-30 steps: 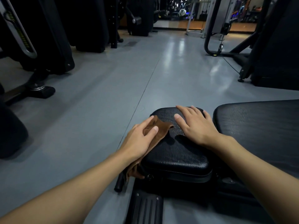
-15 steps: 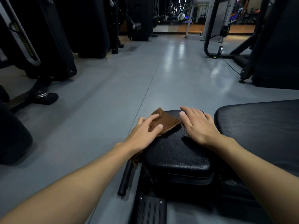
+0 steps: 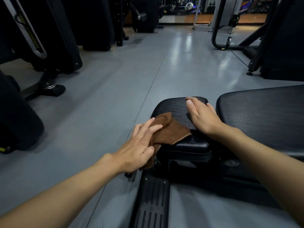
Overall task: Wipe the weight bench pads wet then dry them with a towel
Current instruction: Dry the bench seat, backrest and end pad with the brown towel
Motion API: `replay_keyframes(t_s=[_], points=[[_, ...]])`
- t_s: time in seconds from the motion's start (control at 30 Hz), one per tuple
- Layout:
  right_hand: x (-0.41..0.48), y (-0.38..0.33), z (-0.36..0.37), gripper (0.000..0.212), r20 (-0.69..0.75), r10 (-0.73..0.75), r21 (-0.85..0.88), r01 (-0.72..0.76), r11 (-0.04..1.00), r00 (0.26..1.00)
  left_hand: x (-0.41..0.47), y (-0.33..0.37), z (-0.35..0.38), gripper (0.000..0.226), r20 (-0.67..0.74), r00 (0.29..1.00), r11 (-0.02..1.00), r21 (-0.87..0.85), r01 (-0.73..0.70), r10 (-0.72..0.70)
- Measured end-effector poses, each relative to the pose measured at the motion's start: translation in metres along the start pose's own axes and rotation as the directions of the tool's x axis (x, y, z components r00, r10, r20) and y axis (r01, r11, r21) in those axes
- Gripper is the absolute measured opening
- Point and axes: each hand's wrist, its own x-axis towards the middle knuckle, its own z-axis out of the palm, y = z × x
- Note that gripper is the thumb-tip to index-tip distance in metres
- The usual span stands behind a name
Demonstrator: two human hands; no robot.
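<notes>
A small black seat pad (image 3: 174, 109) of the weight bench lies in front of me, with the larger black back pad (image 3: 263, 112) to its right. A brown towel (image 3: 171, 130) drapes over the seat pad's left side. My left hand (image 3: 139, 145) presses the towel against the pad's left edge with straight fingers. My right hand (image 3: 200, 116) rests flat on the top right of the seat pad, fingers straight, holding nothing.
The bench's black ribbed foot plate (image 3: 151, 203) lies below the seat pad. Grey gym floor (image 3: 115, 88) stretches ahead. Black machines (image 3: 54, 38) stand at the left and another machine frame (image 3: 279, 46) at the right.
My left hand has slid the towel back along the seat pad's left side toward me. My right hand stays resting on the pad.
</notes>
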Motion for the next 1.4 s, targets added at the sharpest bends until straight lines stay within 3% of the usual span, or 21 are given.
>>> replay_keyframes(t_s=[0.17,0.27,0.4,0.47,0.67,0.77,0.97,1.13,1.27,1.4], points=[[0.002,0.001,0.001,0.048,-0.017,-0.008,-0.002,0.008,1.0,1.0,0.008,-0.024,-0.018,0.072,0.132,0.983,0.968,0.198,-0.156,0.131],[0.002,0.002,0.002,0.048,-0.03,-0.009,-0.007,0.009,1.0,1.0,0.019,-0.025,-0.008,0.072,0.011,0.973,0.918,0.33,-0.221,0.231],[0.002,0.003,0.002,0.046,-0.038,-0.019,0.0,0.019,1.0,0.999,0.028,-0.026,0.009,0.071,-0.111,0.951,0.955,0.1,-0.278,0.289],[0.002,0.003,0.002,0.046,-0.036,-0.014,0.013,0.014,1.0,0.999,0.031,-0.024,0.013,0.067,-0.164,0.936,0.95,0.077,-0.304,0.312],[0.013,0.005,0.002,0.035,-0.011,0.04,0.027,-0.04,0.999,0.999,0.042,0.003,0.012,0.059,-0.19,0.868,0.865,0.318,-0.388,0.459],[0.013,0.005,0.002,0.04,-0.005,0.04,0.043,-0.04,0.998,0.999,0.042,0.011,0.008,0.062,-0.147,0.896,0.876,0.323,-0.358,0.42],[0.01,0.006,0.002,0.04,0.015,0.048,0.048,-0.049,0.998,0.999,0.017,-0.011,-0.023,0.067,0.149,0.904,0.897,0.137,-0.42,0.401],[0.011,0.005,0.003,0.039,-0.006,0.03,0.034,-0.029,0.999,1.0,0.034,-0.021,-0.039,0.093,0.293,0.821,0.758,0.322,-0.567,0.489],[0.009,0.007,0.004,0.037,-0.021,0.024,0.033,-0.024,0.999,0.999,0.057,-0.013,-0.034,0.092,0.3,0.744,0.669,0.325,-0.668,0.597],[0.01,0.007,0.005,0.038,-0.025,0.013,0.018,-0.012,1.0,1.0,0.053,-0.012,-0.016,0.082,0.165,0.763,0.719,0.26,-0.645,0.625]])
